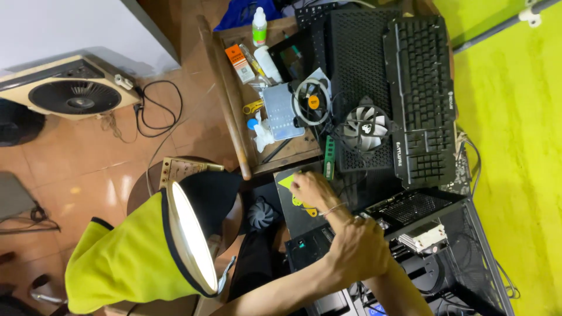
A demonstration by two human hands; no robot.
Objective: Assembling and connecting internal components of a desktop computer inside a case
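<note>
The computer case (445, 257) lies open. The right hand (309, 188) presses its bent fingers on a black part with yellow marks (293, 199), gripping nothing. The left hand (357, 248) rests curled on the case; I cannot tell if it holds anything. The next move needs gentle, careful fingers.

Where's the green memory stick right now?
In the head view, the green memory stick lies just left of the grey-bladed case fan, at the lower edge of the wooden tray, a little above and right of the farther hand.
</note>
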